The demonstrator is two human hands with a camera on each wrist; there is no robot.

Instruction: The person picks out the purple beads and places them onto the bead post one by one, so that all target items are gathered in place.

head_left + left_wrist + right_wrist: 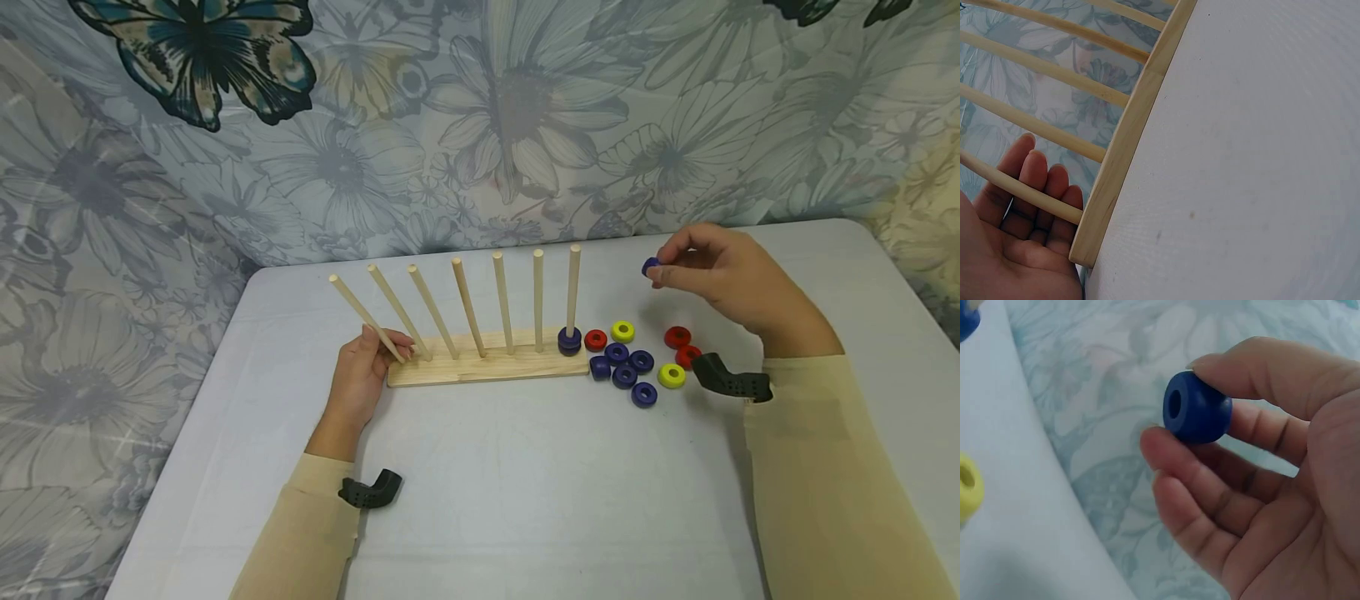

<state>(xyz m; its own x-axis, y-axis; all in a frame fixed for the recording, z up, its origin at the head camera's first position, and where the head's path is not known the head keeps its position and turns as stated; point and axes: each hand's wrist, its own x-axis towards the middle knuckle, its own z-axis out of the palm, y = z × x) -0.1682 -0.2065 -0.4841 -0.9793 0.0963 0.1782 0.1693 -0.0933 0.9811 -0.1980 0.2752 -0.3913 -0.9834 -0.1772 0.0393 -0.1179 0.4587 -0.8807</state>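
A pale wooden stand [487, 367] with a row of upright pegs lies on the table. My left hand [362, 367] is at its left end, loosely curved fingers [1035, 172] reaching behind the end peg [1035, 195] and the palm beside the base's end. The thumb is out of the left wrist view. My right hand [723, 275] pinches a blue bead [1196, 409] between thumb and fingers, raised above the table; its hole shows. Blue beads [569, 342] are stacked on the rightmost peg. Several loose blue beads [625, 377] lie right of the stand.
Red beads [677, 337] and yellow beads [671, 376] lie among and beside the loose blue ones. The white table [525, 483] meets a flower-printed cloth [517, 125] behind the stand. Black wrist mounts [731, 382] sit at both cuffs.
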